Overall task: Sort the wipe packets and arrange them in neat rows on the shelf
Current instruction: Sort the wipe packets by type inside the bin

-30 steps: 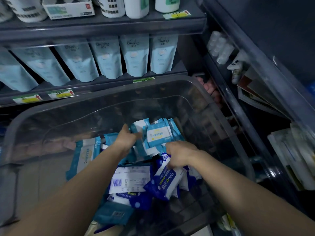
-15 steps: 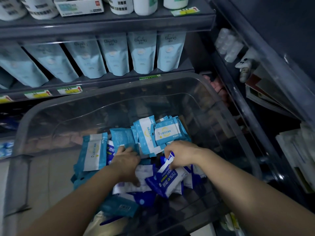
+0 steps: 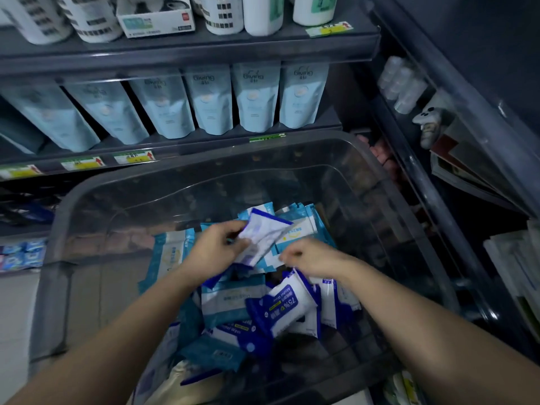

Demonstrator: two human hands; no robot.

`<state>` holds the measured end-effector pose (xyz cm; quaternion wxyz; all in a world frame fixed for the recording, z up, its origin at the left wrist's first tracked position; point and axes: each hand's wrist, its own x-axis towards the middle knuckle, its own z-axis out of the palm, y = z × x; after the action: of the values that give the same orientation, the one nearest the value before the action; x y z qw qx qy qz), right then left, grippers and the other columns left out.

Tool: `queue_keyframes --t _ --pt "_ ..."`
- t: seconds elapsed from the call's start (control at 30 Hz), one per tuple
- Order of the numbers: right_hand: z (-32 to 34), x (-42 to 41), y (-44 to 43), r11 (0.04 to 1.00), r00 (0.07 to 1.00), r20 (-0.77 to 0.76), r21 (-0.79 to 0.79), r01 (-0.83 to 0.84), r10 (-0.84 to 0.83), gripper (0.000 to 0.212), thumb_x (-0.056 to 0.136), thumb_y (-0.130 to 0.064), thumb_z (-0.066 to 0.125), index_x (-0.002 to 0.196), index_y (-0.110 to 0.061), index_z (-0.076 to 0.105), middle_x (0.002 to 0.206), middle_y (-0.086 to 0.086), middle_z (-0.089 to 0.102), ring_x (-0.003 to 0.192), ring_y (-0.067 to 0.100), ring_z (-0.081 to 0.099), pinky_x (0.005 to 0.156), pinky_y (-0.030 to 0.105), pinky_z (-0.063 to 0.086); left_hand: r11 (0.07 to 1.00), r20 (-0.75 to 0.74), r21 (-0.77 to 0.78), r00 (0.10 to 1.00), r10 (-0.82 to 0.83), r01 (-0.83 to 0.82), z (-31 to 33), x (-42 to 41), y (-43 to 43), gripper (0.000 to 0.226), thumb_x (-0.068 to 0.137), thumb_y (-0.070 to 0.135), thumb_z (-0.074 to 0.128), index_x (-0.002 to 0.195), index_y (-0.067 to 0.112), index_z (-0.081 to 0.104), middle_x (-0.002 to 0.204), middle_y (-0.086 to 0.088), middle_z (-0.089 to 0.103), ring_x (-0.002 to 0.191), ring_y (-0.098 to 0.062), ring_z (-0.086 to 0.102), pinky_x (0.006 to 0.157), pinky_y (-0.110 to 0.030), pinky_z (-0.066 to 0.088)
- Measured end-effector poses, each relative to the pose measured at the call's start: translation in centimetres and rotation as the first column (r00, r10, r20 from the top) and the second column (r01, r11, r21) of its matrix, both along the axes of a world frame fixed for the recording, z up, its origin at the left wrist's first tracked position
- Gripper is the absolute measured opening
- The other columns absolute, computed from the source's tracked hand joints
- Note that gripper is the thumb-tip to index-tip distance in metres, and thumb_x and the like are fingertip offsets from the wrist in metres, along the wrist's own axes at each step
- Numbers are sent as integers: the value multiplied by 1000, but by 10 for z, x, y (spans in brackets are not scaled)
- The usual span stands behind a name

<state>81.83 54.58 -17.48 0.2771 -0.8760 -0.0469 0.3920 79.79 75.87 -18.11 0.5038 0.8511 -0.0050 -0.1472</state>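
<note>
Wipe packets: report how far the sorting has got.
Early stage. Done: nothing visibly shelved yet; the shelf above the bin holds only pale blue pouches. In hand: the left hand lifts a white and dark blue packet, with the right hand closed beside it. Left: a mixed pile of teal and dark blue packets lies in the clear bin.
</note>
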Motion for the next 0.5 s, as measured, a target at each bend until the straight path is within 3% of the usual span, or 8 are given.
queue_keyframes --t 0.07,0.13,0.17,0.23,0.3,0.37,0.43,0.5 --pt "9 9 2 843 872 -232 242 481 -431 37 101 -35 37 117 -13 62 97 7 74 92 21 69 85 35 53 995 234 95 972 -4 -19 0 -7 -18 20 88 5 65 106 10 71 101 5 63 92 -13 61 82 -18 49" --pt "14 14 -3 694 748 -372 297 656 -549 48 100 -50 35 113 -12 61 96 13 73 87 25 71 75 33 55 985 285 122 946 -155 124 -3 -14 -31 24 84 6 70 108 8 71 99 2 61 89 -15 60 81 -24 50" --pt "14 14 -5 750 794 -312 275 601 -521 46 96 -52 45 111 -13 62 98 12 72 87 24 70 73 33 56 963 186 94 946 -265 252 -3 -17 -35 26 83 7 71 109 11 71 100 1 64 90 -15 62 82 -24 51" --pt "6 7 -9 919 929 -44 136 370 -368 26 86 -30 69 107 -14 64 103 4 66 88 18 65 76 30 54 888 -93 91 892 -443 451 -11 -18 -31 26 85 10 69 110 15 71 105 1 69 94 -12 64 87 -25 52" --pt "-2 3 -10 973 971 62 23 232 -233 22 80 -12 71 100 -17 64 106 0 60 90 16 60 78 28 51 739 -221 385 833 -507 552 -23 -19 -22 21 88 15 62 107 16 70 106 -1 69 99 -15 64 89 -30 51" --pt "-1 0 -6 997 995 100 -80 16 -8 25 80 -16 71 102 -23 62 113 -2 57 101 15 57 83 27 48 519 -338 618 795 -503 591 -35 -26 -11 32 84 28 64 113 15 62 115 -4 61 108 -21 57 91 -35 49" --pt "1 -4 -2 923 909 240 -270 -274 340 36 81 -21 70 115 -26 59 121 -2 53 114 18 49 92 31 43 339 -443 689 742 -503 641 -48 -35 -6 65 72 44 74 125 17 48 125 -3 51 116 -22 48 96 -38 45" --pt "2 -8 5 804 716 377 -372 -463 587 40 83 -22 67 122 -28 59 122 -1 50 119 20 41 101 35 33 280 -462 709 726 -509 648 -53 -41 -11 89 64 47 80 135 17 35 129 -5 46 119 -24 45 99 -40 42"
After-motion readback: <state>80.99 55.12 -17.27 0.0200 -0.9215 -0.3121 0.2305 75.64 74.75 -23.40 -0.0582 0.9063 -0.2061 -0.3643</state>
